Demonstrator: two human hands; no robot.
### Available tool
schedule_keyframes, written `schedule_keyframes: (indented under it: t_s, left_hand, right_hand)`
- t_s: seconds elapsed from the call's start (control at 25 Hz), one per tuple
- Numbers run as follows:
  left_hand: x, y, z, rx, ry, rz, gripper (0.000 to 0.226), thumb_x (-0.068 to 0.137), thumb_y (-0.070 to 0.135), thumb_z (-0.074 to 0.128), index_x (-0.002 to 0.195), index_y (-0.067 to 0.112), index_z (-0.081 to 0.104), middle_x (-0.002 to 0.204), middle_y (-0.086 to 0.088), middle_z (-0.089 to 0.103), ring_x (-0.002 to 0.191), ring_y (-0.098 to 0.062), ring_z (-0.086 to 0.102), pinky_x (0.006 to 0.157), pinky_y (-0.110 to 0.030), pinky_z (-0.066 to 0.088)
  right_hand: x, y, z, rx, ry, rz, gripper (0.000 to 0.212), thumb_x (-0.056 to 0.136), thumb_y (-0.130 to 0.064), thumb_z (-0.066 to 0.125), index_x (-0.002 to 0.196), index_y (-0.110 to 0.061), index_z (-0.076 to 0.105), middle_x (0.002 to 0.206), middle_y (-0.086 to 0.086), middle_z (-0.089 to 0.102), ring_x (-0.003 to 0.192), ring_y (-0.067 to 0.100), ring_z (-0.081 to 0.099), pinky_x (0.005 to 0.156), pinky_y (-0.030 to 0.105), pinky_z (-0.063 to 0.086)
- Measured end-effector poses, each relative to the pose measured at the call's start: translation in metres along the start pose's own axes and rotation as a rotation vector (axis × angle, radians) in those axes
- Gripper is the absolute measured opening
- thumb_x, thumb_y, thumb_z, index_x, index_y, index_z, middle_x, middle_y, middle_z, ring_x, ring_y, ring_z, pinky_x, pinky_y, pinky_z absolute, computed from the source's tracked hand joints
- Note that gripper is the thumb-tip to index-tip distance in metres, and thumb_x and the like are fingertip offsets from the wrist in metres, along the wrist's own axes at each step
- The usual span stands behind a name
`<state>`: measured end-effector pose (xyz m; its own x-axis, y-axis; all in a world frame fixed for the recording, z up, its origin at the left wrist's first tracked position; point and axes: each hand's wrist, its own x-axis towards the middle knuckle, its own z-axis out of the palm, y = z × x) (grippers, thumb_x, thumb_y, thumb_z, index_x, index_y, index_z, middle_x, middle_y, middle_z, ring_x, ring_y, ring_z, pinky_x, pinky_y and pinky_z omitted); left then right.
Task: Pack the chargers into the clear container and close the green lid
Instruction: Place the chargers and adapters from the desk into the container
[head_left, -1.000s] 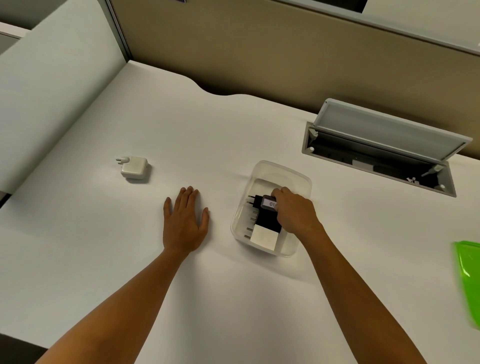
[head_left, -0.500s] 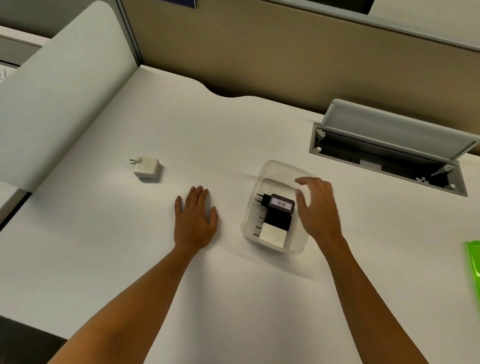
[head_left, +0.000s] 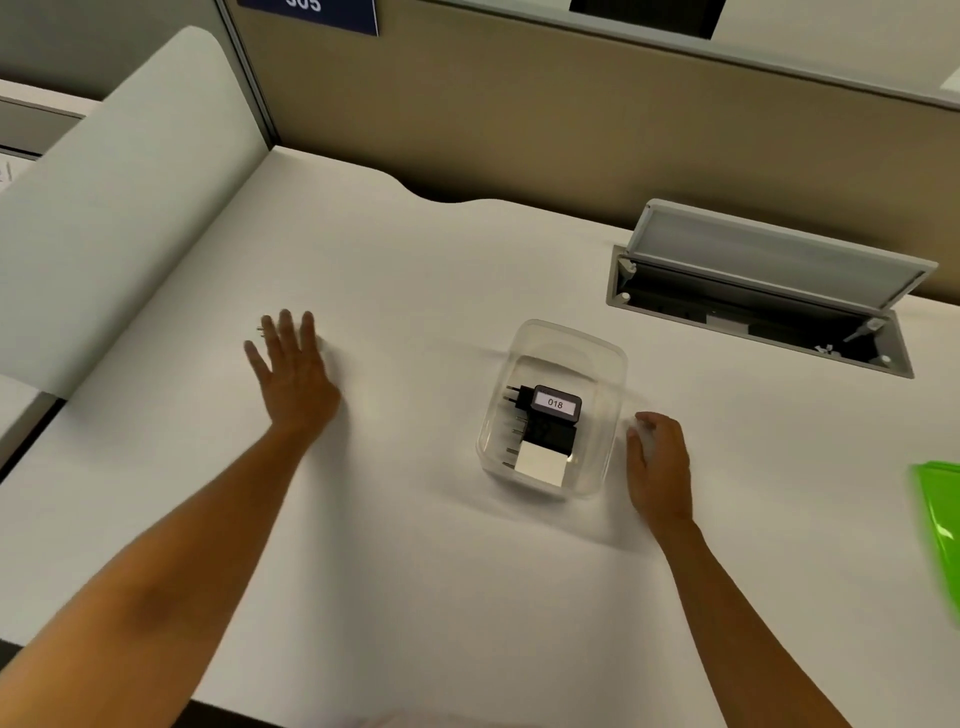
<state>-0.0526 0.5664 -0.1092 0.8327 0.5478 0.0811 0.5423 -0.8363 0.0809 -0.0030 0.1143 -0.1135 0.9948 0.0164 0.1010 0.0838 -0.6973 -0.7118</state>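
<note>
The clear container (head_left: 617, 364) stands on the white desk, right of centre, without a lid. Inside lie a black charger labelled 018 (head_left: 556, 404), a second black charger (head_left: 551, 435) and a white charger (head_left: 540, 462). My right hand (head_left: 658, 465) rests on the desk against the container's right wall, fingers loosely curled and holding nothing. My left hand (head_left: 292, 366) hovers flat, fingers spread, over a loose white charger; only that charger's prongs (head_left: 261, 329) peek out beside my fingers. The green lid (head_left: 941, 519) lies at the right edge, partly out of view.
An open cable hatch (head_left: 769, 291) with a raised grey flap is set into the desk behind the container. A pale partition panel (head_left: 119, 218) borders the desk's left side and a beige wall panel runs along the back.
My right hand let go of the black charger, left the container and settled at its right side. My left hand slid forward and left until it covered the loose white charger.
</note>
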Motion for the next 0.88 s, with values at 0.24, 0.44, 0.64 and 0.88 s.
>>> schedule_keyframes:
  t_s: [0.24, 0.44, 0.64, 0.88]
  left_hand:
    - [0.032, -0.026, -0.011, -0.051, -0.217, 0.0, 0.075, 0.08, 0.001, 0.056, 0.149, 0.01, 0.026, 0.149, -0.021, 0.027, 0.143, -0.039, 0.02, 0.113, -0.059, 0.021]
    - [0.031, -0.002, -0.019, -0.085, -0.35, 0.146, 0.065, 0.083, 0.014, 0.068, 0.14, 0.004, 0.037, 0.128, -0.022, 0.038, 0.116, -0.043, 0.044, 0.091, -0.056, 0.044]
    - [0.005, 0.069, -0.039, -0.348, -0.383, 0.279, 0.069, 0.083, 0.023, 0.075, 0.14, 0.007, 0.04, 0.13, -0.021, 0.039, 0.119, -0.04, 0.044, 0.098, -0.05, 0.042]
    - [-0.026, 0.18, -0.085, -0.652, -0.232, 0.669, 0.061, 0.089, 0.029, 0.067, 0.14, 0.013, 0.039, 0.129, -0.009, 0.041, 0.113, -0.022, 0.042, 0.099, -0.033, 0.036]
  right_hand:
    - [-0.01, 0.009, 0.009, -0.114, -0.039, -0.082, 0.031, 0.098, -0.017, 0.051, 0.126, -0.005, 0.054, 0.134, 0.008, 0.054, 0.124, 0.024, 0.052, 0.107, 0.04, 0.044]
    - [-0.009, 0.012, 0.012, -0.127, -0.018, -0.064, 0.031, 0.097, -0.019, 0.051, 0.126, -0.006, 0.055, 0.136, 0.007, 0.055, 0.125, 0.024, 0.052, 0.106, 0.043, 0.044]
    - [-0.011, 0.012, 0.012, -0.128, -0.014, -0.046, 0.034, 0.097, -0.02, 0.052, 0.128, -0.006, 0.056, 0.139, 0.008, 0.054, 0.127, 0.025, 0.051, 0.107, 0.042, 0.044]
    - [-0.011, 0.012, 0.012, -0.118, -0.004, -0.03, 0.036, 0.097, -0.023, 0.053, 0.129, -0.008, 0.056, 0.14, 0.006, 0.055, 0.129, 0.024, 0.051, 0.108, 0.04, 0.044]
